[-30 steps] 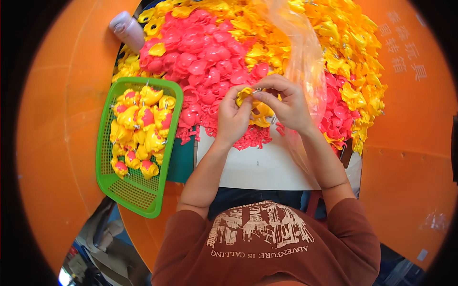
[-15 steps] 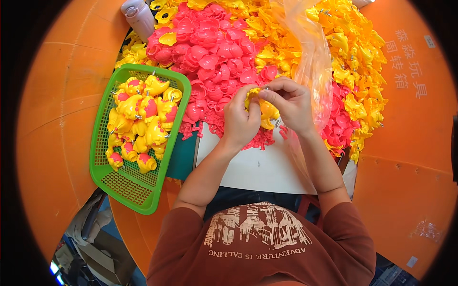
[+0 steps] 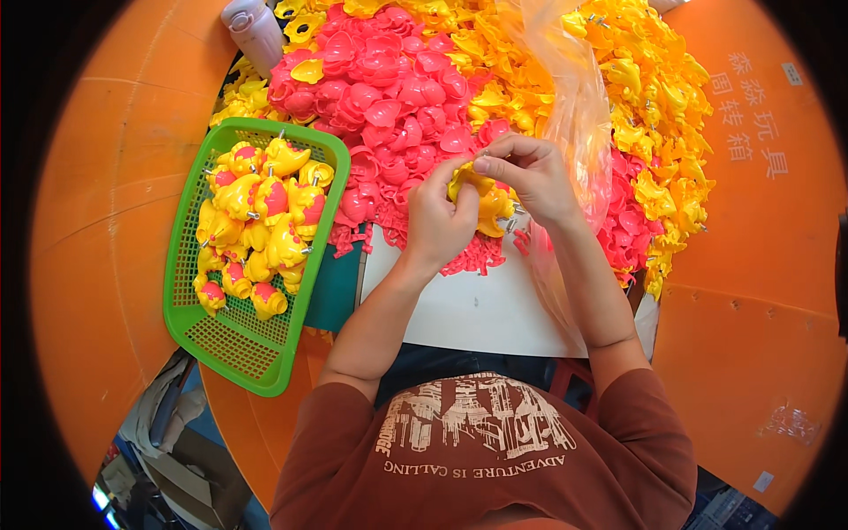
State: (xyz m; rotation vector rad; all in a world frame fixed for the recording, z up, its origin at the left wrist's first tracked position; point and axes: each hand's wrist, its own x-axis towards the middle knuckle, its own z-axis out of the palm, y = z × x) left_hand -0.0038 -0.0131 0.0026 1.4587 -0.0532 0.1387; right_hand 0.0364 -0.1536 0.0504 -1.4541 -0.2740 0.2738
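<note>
Two bare hands are held close together over the front edge of a heap of plastic parts. By the left hand (image 3: 437, 221), a small yellow piece (image 3: 466, 179) is gripped, with thumb and fingers closed on its rim. The right hand (image 3: 541, 187) is pinched at the piece's upper edge; what looks like a small metal part is held at the thumb and forefinger, though it is mostly hidden.

Just below the fingers lies a yellow shell (image 3: 495, 210), with metal pins (image 3: 515, 215) near it. Beyond the hands, pink shells (image 3: 389, 106) are piled; past the right hand, more yellow parts (image 3: 658, 124) are heaped. A clear bag (image 3: 579, 115) is draped beside the right hand. Left of the left hand, yellow-and-pink figures (image 3: 256, 221) are gathered in a green basket (image 3: 284, 367). Nearer the body than the hands, a white worktop (image 3: 477, 314) is seen.

The metal part could be dropped among the shells if the pinch is loosened, since so little of it is gripped. The yellow piece could be twisted free by uneven pressure. The bag could be snagged by the right forearm, and loose parts dragged along.
</note>
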